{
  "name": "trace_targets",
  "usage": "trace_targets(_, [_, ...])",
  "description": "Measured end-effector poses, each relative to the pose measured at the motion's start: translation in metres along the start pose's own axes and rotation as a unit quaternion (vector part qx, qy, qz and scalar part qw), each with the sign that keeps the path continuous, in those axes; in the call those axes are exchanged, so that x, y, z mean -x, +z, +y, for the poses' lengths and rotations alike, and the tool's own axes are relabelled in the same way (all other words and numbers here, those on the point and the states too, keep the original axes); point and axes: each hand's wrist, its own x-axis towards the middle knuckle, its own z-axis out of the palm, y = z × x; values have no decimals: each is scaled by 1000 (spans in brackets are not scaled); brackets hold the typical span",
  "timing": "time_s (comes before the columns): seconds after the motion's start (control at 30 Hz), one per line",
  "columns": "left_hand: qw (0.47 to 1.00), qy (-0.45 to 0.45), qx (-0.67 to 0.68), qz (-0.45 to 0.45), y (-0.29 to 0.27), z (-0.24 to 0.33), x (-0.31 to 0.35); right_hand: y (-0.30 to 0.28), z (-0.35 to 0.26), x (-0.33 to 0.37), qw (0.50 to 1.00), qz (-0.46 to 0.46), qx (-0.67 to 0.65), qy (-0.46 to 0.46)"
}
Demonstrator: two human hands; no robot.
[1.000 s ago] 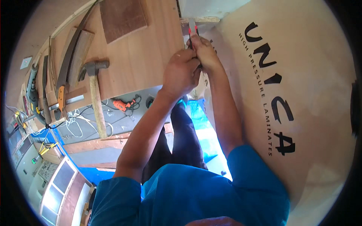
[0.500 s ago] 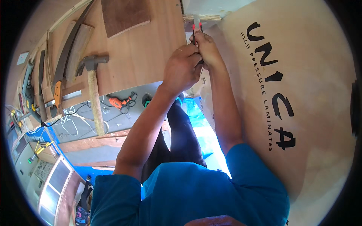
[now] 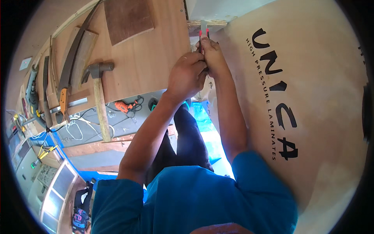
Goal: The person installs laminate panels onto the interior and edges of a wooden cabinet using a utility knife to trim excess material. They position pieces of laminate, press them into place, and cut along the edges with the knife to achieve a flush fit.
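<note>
Both my hands are together at the top middle, closed around a flat-bladed hand tool (image 3: 202,43) with a black and red handle. My right hand (image 3: 213,56) grips it nearer the blade, thumb along the handle. My left hand (image 3: 186,76) wraps the lower end, and its fingers hide much of the handle. The pale metal blade points away from me and meets the layered edge of a wooden strip (image 3: 218,23) under a white surface. I cannot tell whether the blade cuts into the wood.
A wooden bench top (image 3: 136,62) on the left bears a claw hammer (image 3: 98,89), an orange-handled handsaw (image 3: 64,99) and a dark brown board (image 3: 128,19). A large printed panel (image 3: 323,97) stands close on my right. An orange power tool (image 3: 124,106) lies below. Another person (image 3: 80,210) is at lower left.
The whole view has shifted slightly, with the bench items a little lower in the picture. Both hands keep their grip on the tool, its blade still at the wooden edge.
</note>
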Motion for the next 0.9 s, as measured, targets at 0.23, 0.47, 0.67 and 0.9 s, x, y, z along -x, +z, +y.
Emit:
trace_targets(0.23, [1000, 0, 22, 15, 2, -2, 4, 3, -5, -3, 999, -26, 23, -3])
trace_targets(0.47, [999, 24, -2, 25, 5, -3, 3, 1, 0, -1, 998, -54, 25, -9])
trace_targets(0.67, [999, -14, -25, -17, 3, -1, 8, 1, -2, -3, 998, -61, 19, -30])
trace_targets(0.9, [999, 18, -46, -15, 2, -3, 4, 0, -3, -9, 997, -72, 22, -37])
